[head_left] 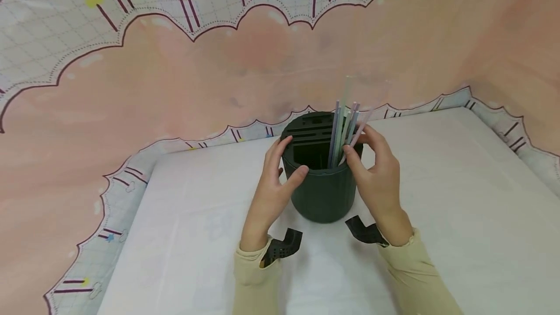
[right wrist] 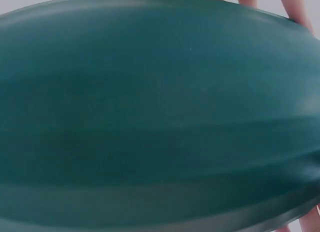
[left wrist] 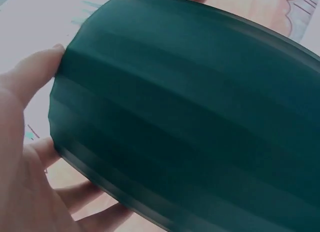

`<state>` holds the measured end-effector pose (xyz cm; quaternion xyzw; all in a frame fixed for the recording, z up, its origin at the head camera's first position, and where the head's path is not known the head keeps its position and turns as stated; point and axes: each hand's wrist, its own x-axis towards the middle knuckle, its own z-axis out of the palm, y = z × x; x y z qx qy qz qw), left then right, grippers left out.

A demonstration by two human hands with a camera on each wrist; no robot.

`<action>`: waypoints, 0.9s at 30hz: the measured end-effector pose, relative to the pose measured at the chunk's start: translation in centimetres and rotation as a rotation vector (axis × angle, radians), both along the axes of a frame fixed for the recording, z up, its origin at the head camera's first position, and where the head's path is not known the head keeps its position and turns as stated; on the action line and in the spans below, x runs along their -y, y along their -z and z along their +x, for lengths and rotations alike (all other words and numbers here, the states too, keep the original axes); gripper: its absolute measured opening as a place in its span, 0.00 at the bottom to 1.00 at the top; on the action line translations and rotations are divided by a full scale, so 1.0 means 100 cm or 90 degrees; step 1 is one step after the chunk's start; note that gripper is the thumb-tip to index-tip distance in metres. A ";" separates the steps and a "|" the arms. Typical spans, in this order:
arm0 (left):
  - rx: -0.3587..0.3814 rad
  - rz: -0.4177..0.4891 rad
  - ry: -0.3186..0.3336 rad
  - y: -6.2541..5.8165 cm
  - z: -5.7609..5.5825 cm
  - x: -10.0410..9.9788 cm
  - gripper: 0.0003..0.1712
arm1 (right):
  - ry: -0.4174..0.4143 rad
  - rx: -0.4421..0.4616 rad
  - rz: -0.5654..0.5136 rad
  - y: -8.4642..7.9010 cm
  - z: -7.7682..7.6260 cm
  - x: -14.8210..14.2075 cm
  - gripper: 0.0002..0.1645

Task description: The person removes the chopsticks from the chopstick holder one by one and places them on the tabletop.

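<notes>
A dark green utensil holder (head_left: 323,193) with ribbed sides stands upright on the white tabletop, slots and a square opening in its top. Several pastel drinking straws (head_left: 343,135) stand in the opening, bunched at its right side; one pink straw leans right. My left hand (head_left: 277,181) grips the holder's left rim, thumb at the front and fingers spread along the side; the left wrist view shows thumb and fingers at its edge. My right hand (head_left: 378,169) holds the right rim, thumb tip beside the straws and fingers behind the pink one. The holder's wall (right wrist: 150,112) fills most of the right wrist view.
The white-covered table (head_left: 197,218) extends to both sides of the holder. Behind it hangs a peach cloth (head_left: 262,72) with a scalloped, patterned border. Black straps (head_left: 284,244) sit on both wrists over the sleeves.
</notes>
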<state>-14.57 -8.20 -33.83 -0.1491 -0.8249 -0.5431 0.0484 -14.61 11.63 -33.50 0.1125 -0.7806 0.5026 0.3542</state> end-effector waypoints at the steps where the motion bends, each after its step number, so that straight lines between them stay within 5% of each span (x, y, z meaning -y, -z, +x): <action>1: -0.001 -0.002 0.000 0.000 0.000 0.000 0.37 | 0.005 -0.008 0.013 0.001 -0.001 0.000 0.23; 11: 0.039 -0.028 0.000 0.002 0.000 0.001 0.41 | 0.008 -0.069 0.043 0.001 0.002 0.002 0.15; 19: 0.036 -0.033 0.002 -0.001 -0.001 0.002 0.41 | -0.020 -0.038 0.055 -0.005 0.003 0.000 0.17; 27: 0.037 -0.031 0.006 0.000 0.001 0.004 0.41 | -0.080 -0.045 -0.024 -0.013 0.010 0.008 0.25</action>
